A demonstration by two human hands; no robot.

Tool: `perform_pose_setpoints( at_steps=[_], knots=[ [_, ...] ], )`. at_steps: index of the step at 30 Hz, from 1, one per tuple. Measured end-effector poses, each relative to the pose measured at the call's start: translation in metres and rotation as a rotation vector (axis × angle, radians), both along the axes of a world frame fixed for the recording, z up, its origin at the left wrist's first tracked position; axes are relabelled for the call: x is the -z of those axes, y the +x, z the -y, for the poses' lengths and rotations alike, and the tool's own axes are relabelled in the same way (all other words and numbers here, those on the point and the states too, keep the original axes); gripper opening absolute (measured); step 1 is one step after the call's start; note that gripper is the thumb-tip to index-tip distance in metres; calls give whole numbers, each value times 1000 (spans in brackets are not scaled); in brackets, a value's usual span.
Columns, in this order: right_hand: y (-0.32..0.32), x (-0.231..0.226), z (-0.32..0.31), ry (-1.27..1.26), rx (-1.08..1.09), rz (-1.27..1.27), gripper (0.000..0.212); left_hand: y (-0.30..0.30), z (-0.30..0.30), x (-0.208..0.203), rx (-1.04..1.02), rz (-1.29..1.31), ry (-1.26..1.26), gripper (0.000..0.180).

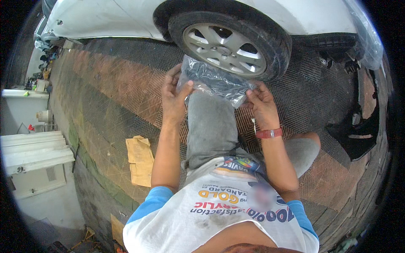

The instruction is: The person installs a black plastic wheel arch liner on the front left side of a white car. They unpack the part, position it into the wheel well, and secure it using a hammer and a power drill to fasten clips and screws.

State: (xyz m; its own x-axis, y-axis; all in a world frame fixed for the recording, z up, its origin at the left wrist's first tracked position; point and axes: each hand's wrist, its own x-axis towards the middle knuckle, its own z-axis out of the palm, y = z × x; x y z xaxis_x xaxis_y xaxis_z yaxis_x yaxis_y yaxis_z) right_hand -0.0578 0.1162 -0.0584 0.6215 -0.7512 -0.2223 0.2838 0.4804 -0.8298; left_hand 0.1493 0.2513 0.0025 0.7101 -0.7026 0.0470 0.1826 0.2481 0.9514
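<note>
Between my two hands is a clear plastic bag with something dark inside; I cannot make out what the contents are. My left hand pinches the bag's left end, thumb on top. At the right end, my right hand grips the plastic between thumb and fingers, a red watch on that wrist. The bag is held above my bent knee, just in front of a car wheel with a silver spoked rim and black tyre.
The white car body spans the far side. A flattened brown paper piece lies on the patterned floor at my left. To the right are a black car part and clear plastic sheeting. White cabinets stand far left.
</note>
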Motion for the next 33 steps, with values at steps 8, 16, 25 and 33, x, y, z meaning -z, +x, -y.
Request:
perform_pose_setpoints(
  at_steps=[8, 16, 25, 33],
  knots=[
    [-5, -5, -3, -93, 60, -2, 33, 3, -3, 13, 46, -24, -50, 41],
    [-7, -7, -7, -111, 71, 16, 28, 2, -4, 15, 58, 85, -21, 40],
    [-3, -4, -12, -131, 84, 36, 25, 2, -7, 16, 56, 195, 55, 42],
    [1, -6, -17, -186, 61, 34, 22, -2, -8, 10, -1, 282, 59, 35]
  ],
)
